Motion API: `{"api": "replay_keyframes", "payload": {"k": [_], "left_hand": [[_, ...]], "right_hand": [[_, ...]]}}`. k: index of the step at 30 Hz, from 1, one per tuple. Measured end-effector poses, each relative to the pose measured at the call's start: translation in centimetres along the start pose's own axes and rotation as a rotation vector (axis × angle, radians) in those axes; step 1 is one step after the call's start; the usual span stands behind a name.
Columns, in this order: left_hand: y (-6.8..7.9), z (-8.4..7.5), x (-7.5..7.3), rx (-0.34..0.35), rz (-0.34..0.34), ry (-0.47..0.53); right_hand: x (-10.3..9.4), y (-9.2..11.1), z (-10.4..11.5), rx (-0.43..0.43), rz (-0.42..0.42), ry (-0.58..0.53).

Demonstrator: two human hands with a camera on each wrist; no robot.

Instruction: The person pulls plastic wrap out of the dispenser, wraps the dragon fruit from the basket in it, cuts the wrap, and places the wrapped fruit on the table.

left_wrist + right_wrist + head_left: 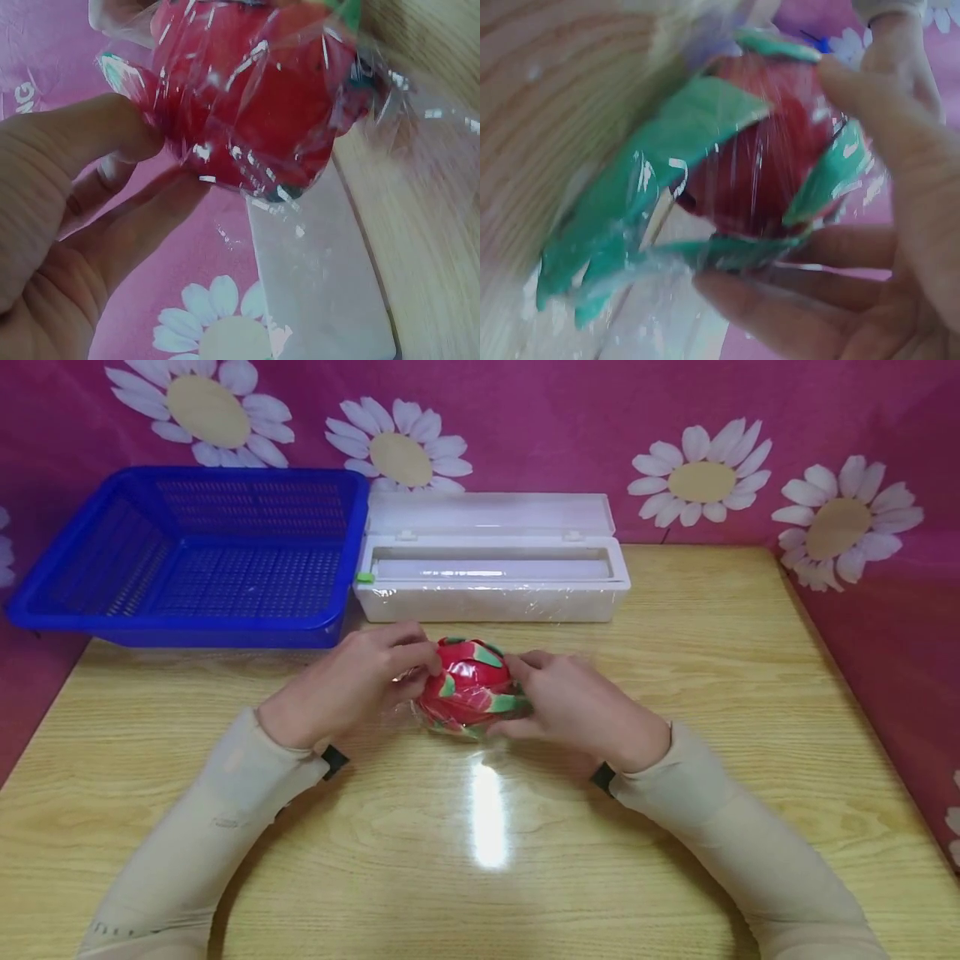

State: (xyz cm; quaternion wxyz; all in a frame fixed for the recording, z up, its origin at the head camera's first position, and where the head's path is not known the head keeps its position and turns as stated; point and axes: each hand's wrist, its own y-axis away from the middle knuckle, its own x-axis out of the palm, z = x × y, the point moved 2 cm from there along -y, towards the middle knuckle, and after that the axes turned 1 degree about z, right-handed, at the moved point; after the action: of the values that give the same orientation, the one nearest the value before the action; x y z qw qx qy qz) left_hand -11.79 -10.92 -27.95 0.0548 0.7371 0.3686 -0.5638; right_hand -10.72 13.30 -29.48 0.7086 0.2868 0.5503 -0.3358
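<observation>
A dragon fruit (474,673) sits at the centre of the frame above a wooden table (420,852), glossy red, rounded, its pointed, leaf-like scales tipped pale to bright green. Clear plastic film (424,112) covers it, creased and glinting with white highlights, a loose edge trailing off. The left hand (362,675) pinches its left side; the right hand (573,703) grips its right side, thumb and fingers curled around it.
</observation>
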Motion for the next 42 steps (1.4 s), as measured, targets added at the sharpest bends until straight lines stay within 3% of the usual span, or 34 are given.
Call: {"api": "replay_keyframes", "payload": {"k": [9, 19, 28, 34, 42], "left_hand": [[-0.1, 0.7, 0.4, -0.037, 0.013, 0.023], [0.0, 1.0, 1.1, -0.054, 0.034, 0.042], [0.1, 1.6, 1.6, -0.105, 0.109, 0.018], [0.3, 2.0, 2.3, -0.119, 0.161, 0.017], [0.5, 2.2, 2.4, -0.149, 0.178, 0.008]], "right_hand": [[1.1, -0.1, 0.5, 0.009, -0.046, 0.152], [1.7, -0.5, -0.4, 0.01, -0.04, 0.068], [1.8, -1.0, -1.0, 0.041, 0.004, 0.065], [1.6, -1.2, -1.7, 0.062, 0.051, -0.044], [1.8, -1.2, -2.0, 0.025, 0.021, -0.092]]}}
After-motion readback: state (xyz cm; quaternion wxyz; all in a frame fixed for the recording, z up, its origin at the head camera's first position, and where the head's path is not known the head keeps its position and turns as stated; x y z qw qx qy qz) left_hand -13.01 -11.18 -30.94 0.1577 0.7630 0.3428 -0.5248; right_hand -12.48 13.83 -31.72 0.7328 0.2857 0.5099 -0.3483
